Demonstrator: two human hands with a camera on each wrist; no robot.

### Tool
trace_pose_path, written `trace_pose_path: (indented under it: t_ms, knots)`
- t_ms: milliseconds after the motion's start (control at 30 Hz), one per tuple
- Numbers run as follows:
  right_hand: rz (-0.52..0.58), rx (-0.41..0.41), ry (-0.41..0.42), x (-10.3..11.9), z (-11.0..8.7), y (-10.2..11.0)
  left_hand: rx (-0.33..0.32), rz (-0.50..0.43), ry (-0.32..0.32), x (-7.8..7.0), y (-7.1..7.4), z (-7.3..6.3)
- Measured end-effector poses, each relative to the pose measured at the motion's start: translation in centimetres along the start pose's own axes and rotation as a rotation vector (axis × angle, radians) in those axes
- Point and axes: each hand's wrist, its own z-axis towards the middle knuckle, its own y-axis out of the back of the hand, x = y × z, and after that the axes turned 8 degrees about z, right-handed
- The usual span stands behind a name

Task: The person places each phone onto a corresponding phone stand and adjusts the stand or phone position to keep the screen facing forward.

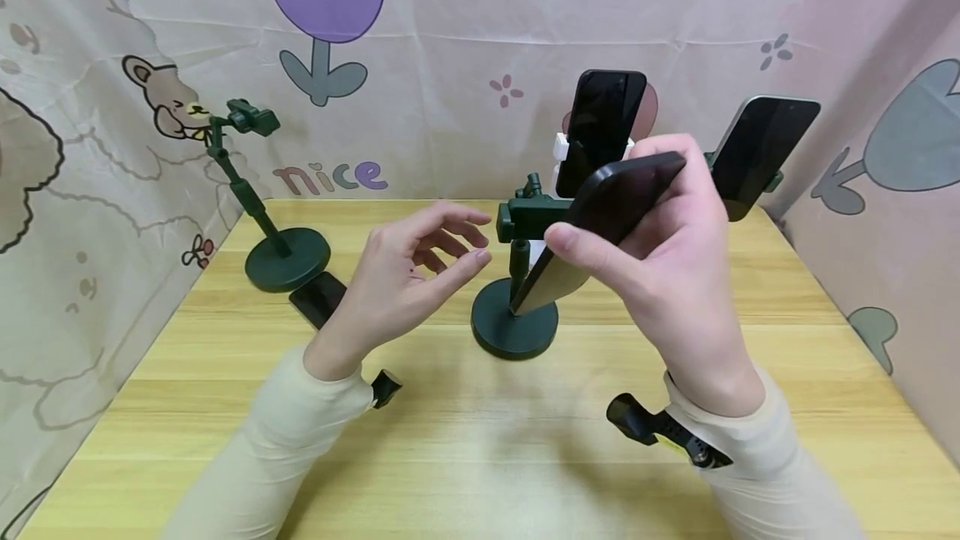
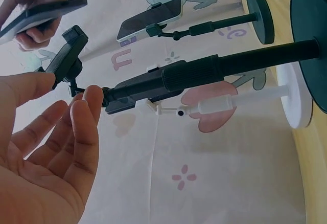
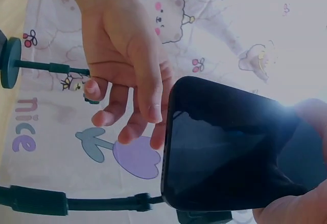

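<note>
My right hand (image 1: 686,273) grips a dark smartphone (image 1: 618,198) by its edges, thumb on the near side and fingers on the far side. The phone is tilted in the air, partly in front of a dark green phone stand (image 1: 514,327) in the middle of the table. My left hand (image 1: 408,273) is beside that stand's clamp (image 1: 521,221), with fingers loosely bent and holding nothing. In the left wrist view its thumb overlaps the clamp (image 2: 69,55); whether they touch I cannot tell. The right wrist view shows the phone's black screen (image 3: 230,147) and the left hand (image 3: 127,55).
At the back left is another green stand (image 1: 287,261) with nothing in its clamp. A dark phone (image 1: 318,298) lies flat by its base. Behind, a white stand (image 2: 294,88) holds a phone (image 1: 603,119), and a further green stand (image 2: 260,17) holds another phone (image 1: 765,152).
</note>
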Motion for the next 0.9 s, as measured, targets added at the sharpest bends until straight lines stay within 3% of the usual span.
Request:
trace_pose_path:
  t_ms: [367, 633, 900]
  knots:
    - [-0.001, -0.073, 0.102, 0.7, 1.5, -0.1, -0.004, -0.048, -0.023, -0.1, -0.6, 0.6]
    - [0.001, -0.102, 0.254, 0.8, 2.7, -0.3, -0.028, -0.066, -0.05, -0.2, -0.8, 0.8]
    - [0.122, -0.17, 0.377, 0.7, 3.9, -0.1, -0.045, -0.099, -0.073, -0.6, -1.0, 1.3]
